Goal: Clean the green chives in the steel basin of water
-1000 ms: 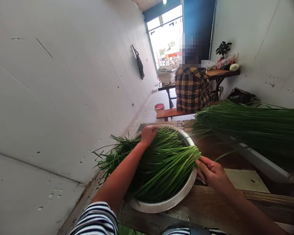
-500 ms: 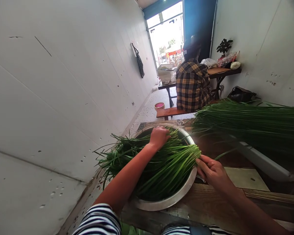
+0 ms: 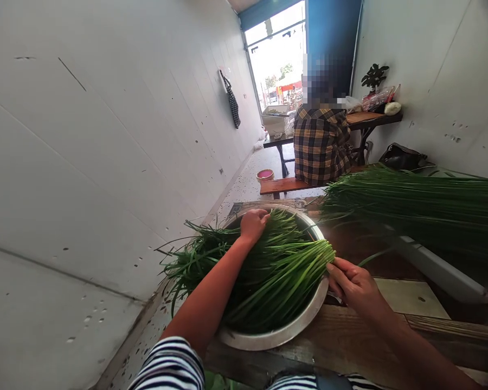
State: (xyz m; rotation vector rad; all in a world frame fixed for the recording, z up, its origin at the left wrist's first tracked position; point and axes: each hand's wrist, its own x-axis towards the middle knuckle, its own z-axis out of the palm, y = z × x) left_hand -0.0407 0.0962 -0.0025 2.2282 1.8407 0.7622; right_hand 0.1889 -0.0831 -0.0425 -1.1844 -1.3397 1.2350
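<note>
A round metal basin holds a thick layer of garlic chives, their dark leaf tips hanging over its left side and their pale stem ends to the right. My right hand pinches the stem ends of one bunch at the basin's right rim. Toward the far rim, my left hand has its fingers curled closed on chives, near more stem ends; its fingertips are partly hidden. To the right lies a large pile of long garlic chives.
The basin stands on a wooden table. A pale board and a light grey bar lie right of my right hand. Beyond, a person in a plaid shirt sits on a bench. A white wall runs along the left.
My left hand has moved left and slightly away, toward the basin's far rim, uncovering more stem ends. My right hand stays on its bunch at the right rim.
</note>
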